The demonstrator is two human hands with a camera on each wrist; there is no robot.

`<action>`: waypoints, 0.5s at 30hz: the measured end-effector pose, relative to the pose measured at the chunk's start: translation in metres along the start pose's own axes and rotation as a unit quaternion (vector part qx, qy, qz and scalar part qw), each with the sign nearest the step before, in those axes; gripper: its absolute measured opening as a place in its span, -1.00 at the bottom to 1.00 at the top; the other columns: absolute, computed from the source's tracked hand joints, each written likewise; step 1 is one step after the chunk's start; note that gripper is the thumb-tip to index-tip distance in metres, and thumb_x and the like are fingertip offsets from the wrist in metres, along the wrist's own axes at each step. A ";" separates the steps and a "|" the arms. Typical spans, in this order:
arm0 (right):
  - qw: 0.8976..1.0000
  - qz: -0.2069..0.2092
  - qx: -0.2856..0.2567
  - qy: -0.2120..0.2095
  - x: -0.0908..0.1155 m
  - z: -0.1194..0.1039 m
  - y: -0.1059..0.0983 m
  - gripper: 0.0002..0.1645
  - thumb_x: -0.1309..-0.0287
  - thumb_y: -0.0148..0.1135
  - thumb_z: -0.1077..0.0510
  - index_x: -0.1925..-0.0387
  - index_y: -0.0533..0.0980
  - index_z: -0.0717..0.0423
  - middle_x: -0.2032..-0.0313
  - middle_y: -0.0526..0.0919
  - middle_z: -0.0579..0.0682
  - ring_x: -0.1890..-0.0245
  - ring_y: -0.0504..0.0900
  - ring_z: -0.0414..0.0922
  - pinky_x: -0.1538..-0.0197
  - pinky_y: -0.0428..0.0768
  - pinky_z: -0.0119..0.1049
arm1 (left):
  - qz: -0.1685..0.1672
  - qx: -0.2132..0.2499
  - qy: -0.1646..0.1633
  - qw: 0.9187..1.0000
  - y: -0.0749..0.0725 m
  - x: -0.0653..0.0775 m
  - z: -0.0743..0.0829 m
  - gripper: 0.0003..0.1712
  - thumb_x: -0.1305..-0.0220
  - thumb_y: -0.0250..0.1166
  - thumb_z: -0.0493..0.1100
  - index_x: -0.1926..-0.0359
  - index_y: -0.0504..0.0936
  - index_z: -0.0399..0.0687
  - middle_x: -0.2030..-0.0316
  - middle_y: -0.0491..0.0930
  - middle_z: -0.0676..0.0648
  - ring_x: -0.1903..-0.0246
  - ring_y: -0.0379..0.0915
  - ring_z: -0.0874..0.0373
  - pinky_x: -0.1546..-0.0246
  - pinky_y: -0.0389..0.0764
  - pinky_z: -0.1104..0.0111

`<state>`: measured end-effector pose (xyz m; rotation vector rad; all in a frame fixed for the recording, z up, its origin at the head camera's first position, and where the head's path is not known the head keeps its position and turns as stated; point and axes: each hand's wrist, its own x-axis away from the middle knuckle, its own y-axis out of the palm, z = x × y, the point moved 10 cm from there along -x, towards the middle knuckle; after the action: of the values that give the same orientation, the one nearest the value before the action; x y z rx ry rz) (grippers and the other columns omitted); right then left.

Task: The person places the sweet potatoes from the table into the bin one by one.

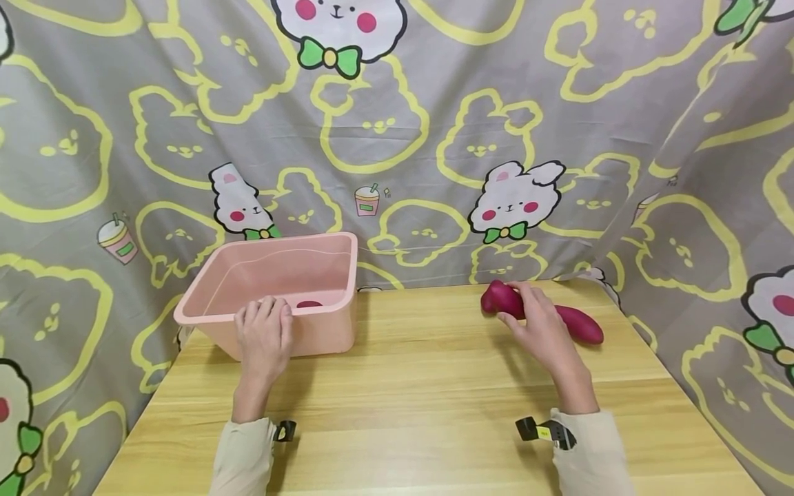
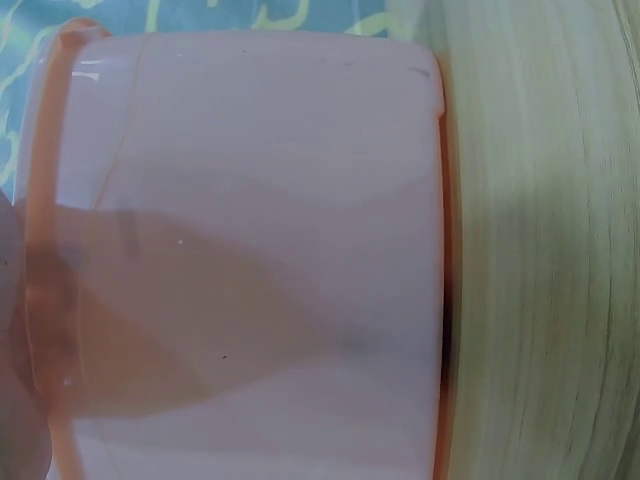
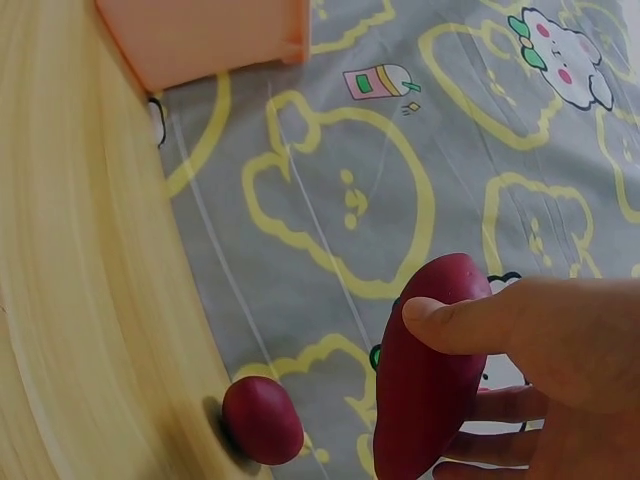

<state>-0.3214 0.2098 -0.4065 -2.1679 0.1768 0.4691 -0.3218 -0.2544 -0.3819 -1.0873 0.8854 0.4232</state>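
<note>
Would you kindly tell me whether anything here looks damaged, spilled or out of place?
Nothing major stands out: the pink bin stands upright on the table, and no spill shows. One small oddity: a dark mark low on its outer wall, perhaps a scuff.

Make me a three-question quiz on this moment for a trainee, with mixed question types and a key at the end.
1. What does the right hand hold?
a) a banana
b) a sweet potato
c) a spoon

2. True or false: the left hand holds the near rim of the pink bin.

3. In the head view, what can be seen inside the bin?

Key:
1. b
2. True
3. Something dark red, partly hidden; too little shows to name it surely.
</note>
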 end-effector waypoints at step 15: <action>0.999 0.010 0.000 -0.031 -0.002 -0.015 0.012 -0.27 -0.24 0.43 0.18 -0.38 0.35 0.18 -0.22 0.48 0.32 -0.13 0.48 0.27 -0.05 0.53 0.25 | -0.048 -0.013 -0.016 0.999 0.003 0.000 -0.001 -0.60 -0.61 -0.17 -0.06 0.25 0.50 -0.17 0.24 0.52 -0.23 0.14 0.36 -0.28 -0.12 0.21 -0.19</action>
<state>-0.3232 0.1910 -0.4063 -2.1503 0.1638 0.5460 -0.3244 -0.2542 -0.3840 -1.1402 0.7988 0.3724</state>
